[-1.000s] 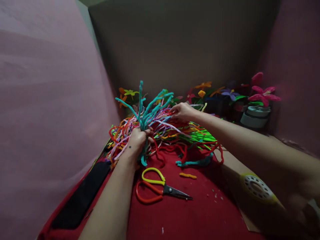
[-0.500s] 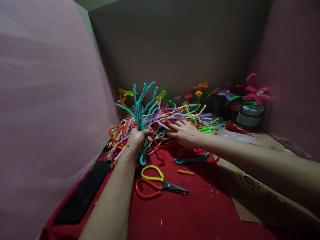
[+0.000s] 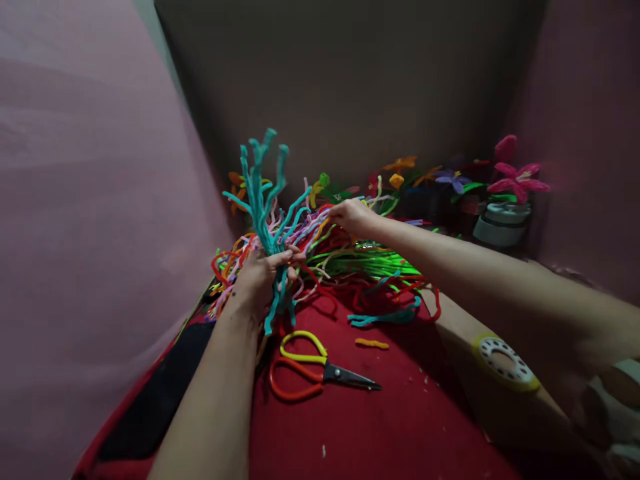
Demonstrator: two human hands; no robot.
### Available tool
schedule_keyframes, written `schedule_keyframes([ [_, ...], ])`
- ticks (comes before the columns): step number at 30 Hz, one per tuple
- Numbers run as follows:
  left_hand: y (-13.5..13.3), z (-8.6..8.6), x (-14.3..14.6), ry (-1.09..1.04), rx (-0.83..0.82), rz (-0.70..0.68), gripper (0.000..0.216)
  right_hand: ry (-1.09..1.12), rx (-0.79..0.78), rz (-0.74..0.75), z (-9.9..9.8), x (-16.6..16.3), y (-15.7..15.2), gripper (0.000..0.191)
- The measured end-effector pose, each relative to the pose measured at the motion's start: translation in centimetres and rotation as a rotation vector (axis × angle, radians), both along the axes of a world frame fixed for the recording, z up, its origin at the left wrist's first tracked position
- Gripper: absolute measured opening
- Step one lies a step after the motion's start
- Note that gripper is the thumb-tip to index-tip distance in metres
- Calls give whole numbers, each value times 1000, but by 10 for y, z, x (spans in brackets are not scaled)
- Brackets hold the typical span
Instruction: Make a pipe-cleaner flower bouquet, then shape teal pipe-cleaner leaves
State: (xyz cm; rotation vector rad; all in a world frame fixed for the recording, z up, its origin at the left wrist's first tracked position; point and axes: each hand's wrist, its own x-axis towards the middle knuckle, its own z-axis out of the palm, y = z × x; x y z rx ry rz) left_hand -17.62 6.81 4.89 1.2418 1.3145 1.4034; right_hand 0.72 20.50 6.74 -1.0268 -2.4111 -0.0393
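Note:
A bunch of turquoise pipe cleaners (image 3: 261, 200) stands upright in my left hand (image 3: 267, 273), with the thumb and fingers closed round its lower part. The bent lower ends poke out below the fist. My right hand (image 3: 356, 219) is closed on some mixed pipe cleaners (image 3: 313, 230) at the back of the heap, holding them raised; its fingertips are partly hidden. Beneath it lies a layer of bright green pipe cleaners (image 3: 373, 262). Folded turquoise pipe cleaners (image 3: 385, 319) and red ones lie on the cloth in front.
Scissors (image 3: 325, 370) with one yellow and one red handle lie on the red cloth (image 3: 390, 433). Near them is a short orange piece (image 3: 371, 344). A yellow-rimmed tape roll (image 3: 505, 362) sits on cardboard at the right. Pipe-cleaner flowers (image 3: 520, 179) stand along the back.
My right hand has gone up and slightly left, from resting on the heap to gripping and lifting pipe cleaners, uncovering green ones. My left hand has shifted slightly left with the turquoise bunch.

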Motion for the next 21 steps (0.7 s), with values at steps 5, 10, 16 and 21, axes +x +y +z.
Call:
schedule_keyframes([
  [5, 11, -11, 0, -35, -45, 112, 18, -28, -65, 74, -17, 14, -16, 24],
  [10, 8, -12, 5, 23, -83, 127, 18, 103, -289, 275, -15, 44, -37, 39],
  [16, -2, -3, 7, 39, -13, 133, 20, 531, -429, 126, 11, 77, -73, 27],
  [21, -7, 3, 1, 8, 2, 110, 23, 257, -363, 75, -1, 94, -96, 22],
])
